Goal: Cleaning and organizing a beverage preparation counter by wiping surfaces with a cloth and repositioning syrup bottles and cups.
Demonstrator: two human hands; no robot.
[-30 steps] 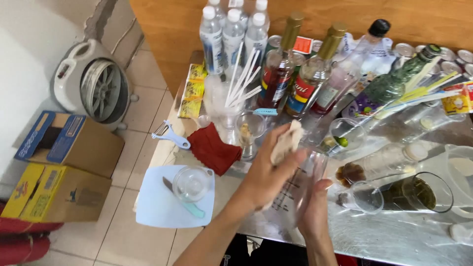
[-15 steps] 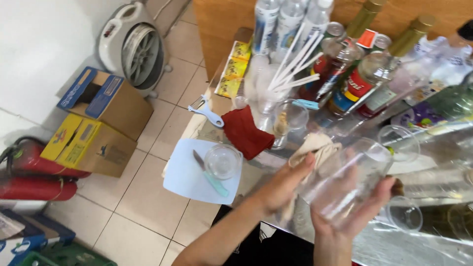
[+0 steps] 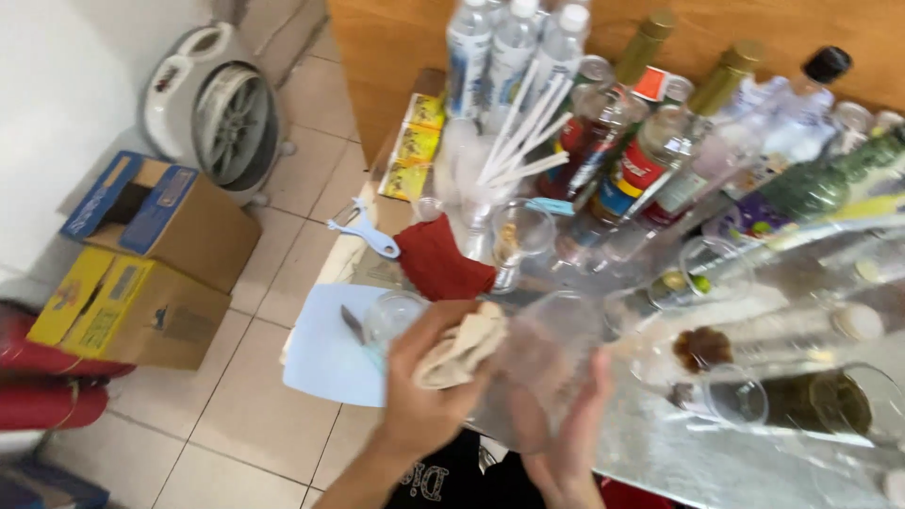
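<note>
Head view: left hand [image 3: 424,396] clamped on a beige crumpled cloth [image 3: 462,347] at nine o'clock of the clear glass tumbler [image 3: 542,363]; right hand [image 3: 570,434] cradles it. Steady grip, I judge, suits wiping.

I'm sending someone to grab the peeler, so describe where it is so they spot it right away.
Start at the light blue cutting board on the table's left end. Just beyond it, left of the red cloth, lies the peeler. It is the only pale blue Y-shaped tool there; the board's knife is straight and dark.
</note>
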